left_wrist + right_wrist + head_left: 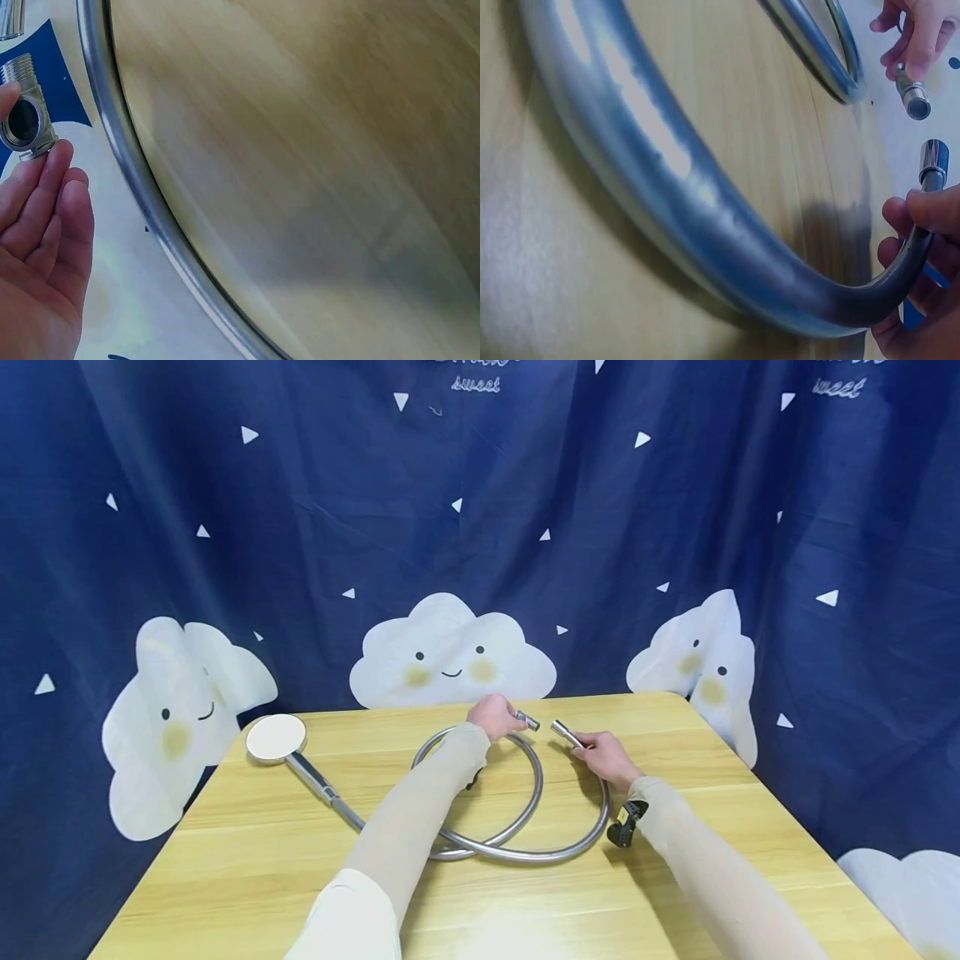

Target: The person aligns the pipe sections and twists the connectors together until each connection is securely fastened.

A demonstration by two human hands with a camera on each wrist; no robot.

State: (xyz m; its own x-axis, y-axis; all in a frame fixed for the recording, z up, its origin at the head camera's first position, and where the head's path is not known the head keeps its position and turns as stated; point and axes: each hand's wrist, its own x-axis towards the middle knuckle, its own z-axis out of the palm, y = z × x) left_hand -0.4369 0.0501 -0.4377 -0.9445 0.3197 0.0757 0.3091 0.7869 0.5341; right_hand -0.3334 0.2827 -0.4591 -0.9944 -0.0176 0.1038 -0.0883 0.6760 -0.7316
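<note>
My left hand pinches a small metal threaded fitting between thumb and fingers, its threaded end pointing toward the hose end. A grey metal shower hose loops across the table, and my right hand holds it just behind its chrome end connector. The fitting and the connector face each other across a small gap, both raised above the table near its far edge. At the hose's other end lies a round shower head with a white face, at the far left.
The wooden table ends at a dark blue curtain printed with clouds and triangles. One hose loop lies beneath my left forearm. A black wrist camera is strapped on my right wrist.
</note>
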